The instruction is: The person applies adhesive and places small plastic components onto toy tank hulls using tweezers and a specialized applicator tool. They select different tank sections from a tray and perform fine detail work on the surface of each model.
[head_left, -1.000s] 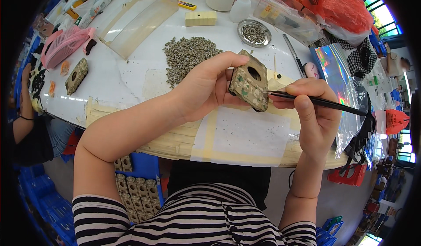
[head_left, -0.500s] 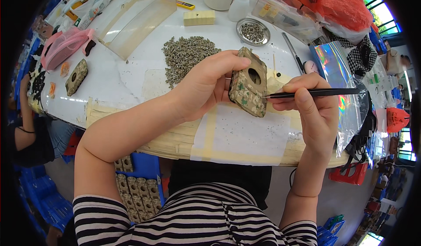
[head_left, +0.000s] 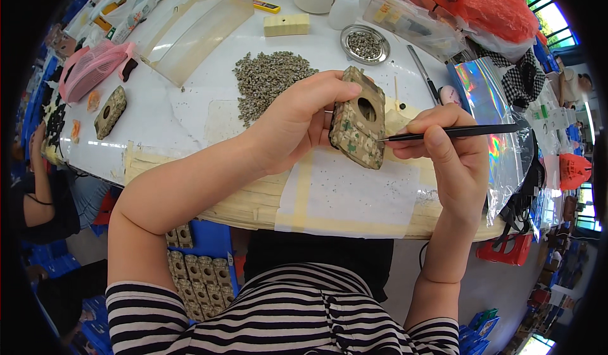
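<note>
Compared with one second ago, the black tweezers (head_left: 465,131) in the right hand (head_left: 457,165) lie almost level; before, their rear end pointed lower. The camouflage piece (head_left: 356,132) has turned slightly. The co-worker's forearm (head_left: 40,176) has moved lower, and a dark-clothed person (head_left: 68,295) has appeared at lower left.

Green, tan and brown camouflage covers the case (head_left: 359,133); around it, black tweezers (head_left: 487,130) at three o'clock, a red bag (head_left: 497,10) at two, grey-brown small parts (head_left: 269,82) at ten, a pink mesh piece (head_left: 95,70) at nine, and a black-and-white striped shirt (head_left: 266,304) at seven
</note>
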{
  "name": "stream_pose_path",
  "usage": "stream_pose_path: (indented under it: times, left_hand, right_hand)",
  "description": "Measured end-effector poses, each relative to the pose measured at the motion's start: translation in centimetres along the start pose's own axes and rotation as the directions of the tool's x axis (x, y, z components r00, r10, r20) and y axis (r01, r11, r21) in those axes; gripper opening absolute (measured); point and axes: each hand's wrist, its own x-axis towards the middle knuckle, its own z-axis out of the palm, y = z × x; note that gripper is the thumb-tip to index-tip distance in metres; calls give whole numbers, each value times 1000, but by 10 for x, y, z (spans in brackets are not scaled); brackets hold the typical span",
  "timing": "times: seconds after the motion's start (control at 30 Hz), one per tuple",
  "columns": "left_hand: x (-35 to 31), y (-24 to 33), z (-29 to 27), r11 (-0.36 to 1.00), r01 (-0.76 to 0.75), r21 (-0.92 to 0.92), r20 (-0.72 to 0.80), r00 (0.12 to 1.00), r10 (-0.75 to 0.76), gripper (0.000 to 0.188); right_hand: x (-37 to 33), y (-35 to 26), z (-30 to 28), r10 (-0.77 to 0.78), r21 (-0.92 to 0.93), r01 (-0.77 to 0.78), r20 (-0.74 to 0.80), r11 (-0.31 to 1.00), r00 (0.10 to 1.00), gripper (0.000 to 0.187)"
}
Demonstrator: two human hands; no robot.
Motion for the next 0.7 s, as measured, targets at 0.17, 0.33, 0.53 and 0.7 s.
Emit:
stream_pose_path:
  times: [0.17,0.33,0.53,0.7]
  left_hand:
    - [0,1,1,1000,1,-6,7,1000,-1,43]
    - [0,1,0,1000,5,-11,7,1000,-5,43]
    - [0,0,1,1000,1,6,-8,1000,0,43]
    - [0,0,1,1000,4,5,-6,1000,-4,43]
  right_hand:
    - [0,0,0,-6,2,6,2,1000,1000,12]
    - [0,1,0,-10,-2,10,5,1000,1000,12]
    - [0,2,-1,-15,-6,15,9,1000,1000,12]
    - [0,2,-1,-16,0,16,9,1000,1000,12]
